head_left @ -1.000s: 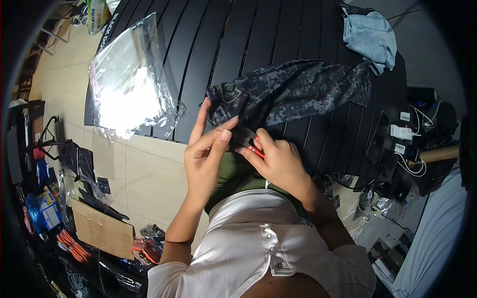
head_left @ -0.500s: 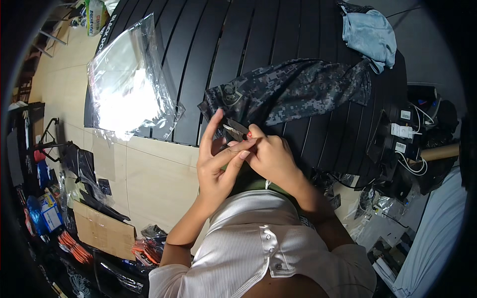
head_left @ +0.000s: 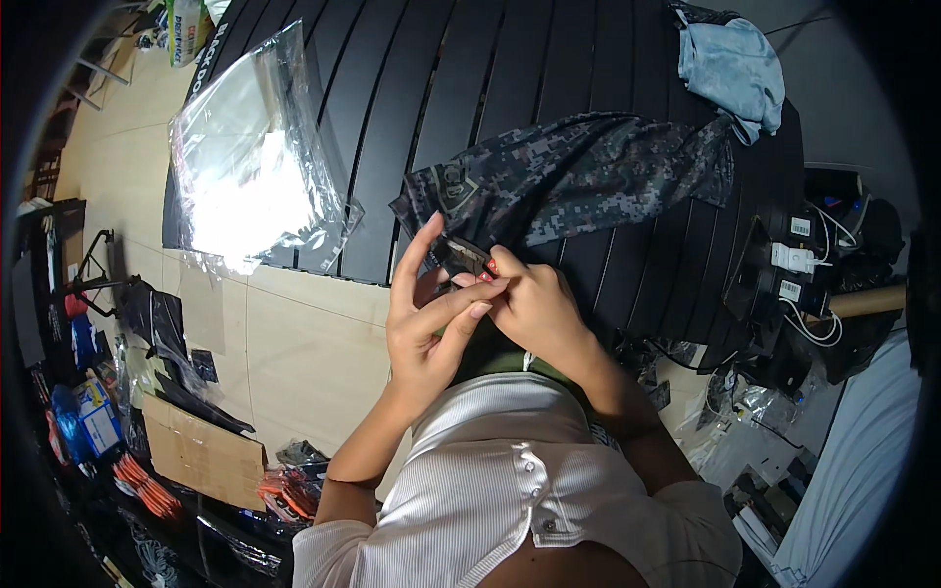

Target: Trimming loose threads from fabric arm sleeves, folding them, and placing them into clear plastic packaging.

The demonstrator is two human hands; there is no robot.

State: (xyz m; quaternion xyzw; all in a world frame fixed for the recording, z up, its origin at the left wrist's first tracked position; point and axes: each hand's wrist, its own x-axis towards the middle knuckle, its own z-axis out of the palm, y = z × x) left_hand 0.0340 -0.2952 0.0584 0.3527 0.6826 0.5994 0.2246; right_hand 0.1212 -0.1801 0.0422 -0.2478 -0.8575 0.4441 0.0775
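The small tool (head_left: 491, 266), its red handle white-dotted, is pinched in the right hand (head_left: 534, 304) at the slatted table's (head_left: 400, 108) near edge; its far end blurs into shadow. The left hand (head_left: 420, 333) lifts one finger (whether the others grip anything, I cannot tell). Wrinkled, pixel-patterned cloth (head_left: 588, 176) crosses the table, partly hidden by fingers.
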